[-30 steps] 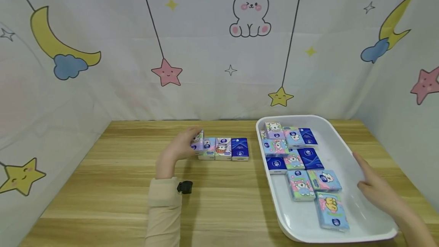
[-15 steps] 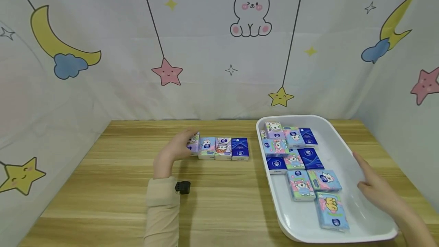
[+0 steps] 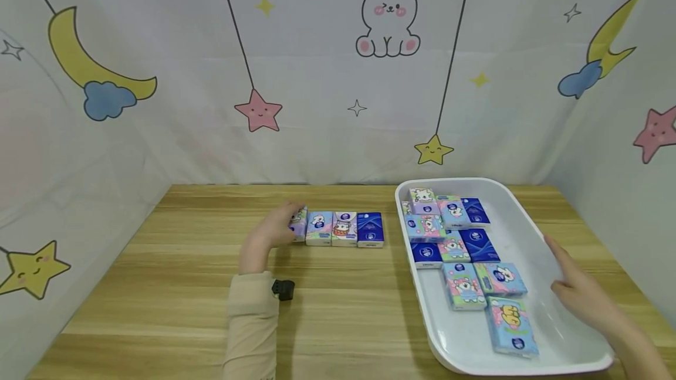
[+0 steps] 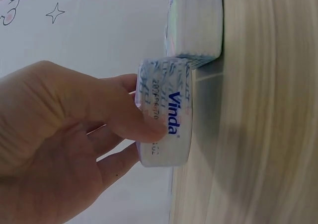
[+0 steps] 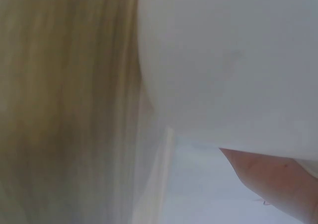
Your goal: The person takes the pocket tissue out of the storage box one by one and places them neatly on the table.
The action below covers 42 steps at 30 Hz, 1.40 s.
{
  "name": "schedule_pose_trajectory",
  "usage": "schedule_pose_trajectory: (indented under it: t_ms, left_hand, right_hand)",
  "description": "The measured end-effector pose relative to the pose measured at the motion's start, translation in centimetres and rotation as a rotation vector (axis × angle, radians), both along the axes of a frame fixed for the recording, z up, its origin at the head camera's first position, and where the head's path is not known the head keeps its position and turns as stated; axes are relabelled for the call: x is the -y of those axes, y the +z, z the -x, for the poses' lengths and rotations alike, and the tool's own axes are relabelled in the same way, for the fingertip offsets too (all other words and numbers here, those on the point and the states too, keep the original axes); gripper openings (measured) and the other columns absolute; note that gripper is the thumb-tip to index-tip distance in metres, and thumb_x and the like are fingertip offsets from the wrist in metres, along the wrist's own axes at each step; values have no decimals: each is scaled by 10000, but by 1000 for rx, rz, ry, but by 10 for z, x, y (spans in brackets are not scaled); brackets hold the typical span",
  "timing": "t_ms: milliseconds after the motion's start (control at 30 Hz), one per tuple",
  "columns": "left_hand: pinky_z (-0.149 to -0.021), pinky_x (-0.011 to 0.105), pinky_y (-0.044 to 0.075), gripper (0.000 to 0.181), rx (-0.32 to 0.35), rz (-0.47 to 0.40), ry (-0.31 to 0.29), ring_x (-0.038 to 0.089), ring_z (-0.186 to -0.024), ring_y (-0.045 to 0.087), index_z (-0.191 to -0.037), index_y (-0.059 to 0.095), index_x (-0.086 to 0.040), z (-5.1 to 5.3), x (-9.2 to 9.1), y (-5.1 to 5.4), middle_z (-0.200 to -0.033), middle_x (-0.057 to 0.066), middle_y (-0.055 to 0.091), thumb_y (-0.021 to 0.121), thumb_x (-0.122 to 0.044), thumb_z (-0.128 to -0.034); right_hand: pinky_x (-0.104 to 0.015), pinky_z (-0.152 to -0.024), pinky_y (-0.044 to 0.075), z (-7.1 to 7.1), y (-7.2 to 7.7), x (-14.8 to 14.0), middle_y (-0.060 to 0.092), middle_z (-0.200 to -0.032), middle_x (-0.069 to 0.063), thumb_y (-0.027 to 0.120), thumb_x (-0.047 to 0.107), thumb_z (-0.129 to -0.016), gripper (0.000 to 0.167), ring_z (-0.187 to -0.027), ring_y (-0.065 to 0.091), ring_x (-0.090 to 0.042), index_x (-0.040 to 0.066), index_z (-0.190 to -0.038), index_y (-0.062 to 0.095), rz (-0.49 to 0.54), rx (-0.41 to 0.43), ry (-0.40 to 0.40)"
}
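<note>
purple packet (image 3: 300, 226) now lower

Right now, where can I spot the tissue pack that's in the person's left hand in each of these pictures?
Head: left of centre, the pack is at the left end of the row of packs, partly hidden by the left hand.
Left wrist: near the middle, the pack shows its "Vinda" side, the thumb across it.
Right wrist: not in it.
Shared landmark: the wooden table, on the right in the left wrist view, on the left in the right wrist view.
</note>
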<state>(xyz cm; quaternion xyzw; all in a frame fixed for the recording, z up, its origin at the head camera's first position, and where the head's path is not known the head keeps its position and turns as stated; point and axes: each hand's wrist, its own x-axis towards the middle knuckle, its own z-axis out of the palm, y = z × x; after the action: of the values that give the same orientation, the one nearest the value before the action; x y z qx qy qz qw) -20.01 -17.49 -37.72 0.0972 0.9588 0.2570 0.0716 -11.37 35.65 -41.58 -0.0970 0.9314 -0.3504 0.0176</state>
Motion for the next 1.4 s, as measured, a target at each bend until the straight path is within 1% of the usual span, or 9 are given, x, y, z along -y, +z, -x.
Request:
schedule_pose_trajectory:
  t_ms: [200, 267, 567, 800, 833, 1067, 1200, 1300, 1400]
  left_hand:
    - [-1174, 543, 232, 719, -4, 15, -7, 430, -1427, 261, -1436, 394, 12, 2, -1, -4, -1512, 258, 334, 503, 174, -744]
    - [-1180, 539, 218, 717, -2, 14, -5, 424, -1435, 246, -1437, 391, 14, 2, -1, -5, -1517, 252, 328, 506, 171, -746]
    - [-1173, 531, 255, 714, 27, 16, 0, 427, -1417, 285, -1440, 381, 25, 3, -3, -9, -1514, 257, 332, 493, 167, -749]
    - [-1172, 527, 259, 719, 19, 22, 4, 421, -1413, 298, -1440, 380, 25, 3, -4, -12, -1512, 246, 342, 507, 166, -747]
    - [-1174, 526, 257, 717, 18, 22, 3, 420, -1415, 296, -1439, 379, 27, 3, -4, -12, -1512, 245, 344, 509, 163, -748]
    - [-1170, 535, 259, 747, 34, 10, 10, 423, -1424, 275, -1447, 372, 19, 4, -3, -13, -1525, 244, 319, 540, 141, -730]
    - [-1148, 550, 294, 764, 34, -3, 14, 434, -1400, 314, -1449, 377, 4, 4, -4, -12, -1522, 241, 326, 595, 102, -724]
    - [-1144, 552, 301, 773, 41, -13, 18, 435, -1392, 329, -1453, 377, -9, 4, -5, -12, -1523, 235, 326, 624, 79, -725]
    - [-1151, 560, 281, 781, 49, -10, 16, 438, -1406, 300, -1456, 371, -10, 4, -7, -10, -1529, 237, 314, 628, 79, -724]
  right_hand:
    - [-599, -1148, 49, 1, 4, 1, 7, -1516, -393, 353, -133, -853, 840, -1280, 158, -671, 75, -1532, -98, -5, 32, -10]
    - [-737, -1029, 101, 2, 6, 1, -5, -1516, -393, 349, -134, -851, 843, -1281, 154, -676, 71, -1528, -109, 4, 53, -10]
    - [-765, -983, 175, 1, 4, 0, 11, -1511, -401, 356, -133, -846, 846, -1257, 191, -686, 66, -1529, -102, 0, 52, -10]
    - [-532, -1167, 24, -1, 1, -1, 15, -1515, -398, 336, -129, -876, 817, -1274, 165, -679, 87, -1534, -96, 13, 25, 1]
    - [-395, -1197, 18, 0, 1, -1, 25, -1514, -399, 340, -128, -878, 814, -1273, 168, -675, 84, -1535, -90, 5, 18, 0]
    - [-701, -1057, 78, 0, 3, -1, 25, -1514, -399, 346, -125, -873, 825, -1262, 192, -682, 88, -1534, -101, 12, 45, -5]
    - [-721, -1043, 86, 1, 3, -1, 10, -1518, -393, 349, -129, -858, 839, -1276, 174, -677, 78, -1531, -108, 19, 58, -4]
    - [-467, -1189, 31, 0, 0, -2, 16, -1520, -390, 352, -128, -855, 837, -1281, 172, -671, 75, -1533, -95, 11, 34, -1]
    - [-265, -1165, -20, -1, -2, -2, 31, -1519, -392, 356, -126, -858, 833, -1281, 176, -668, 77, -1536, -82, 5, 12, 3]
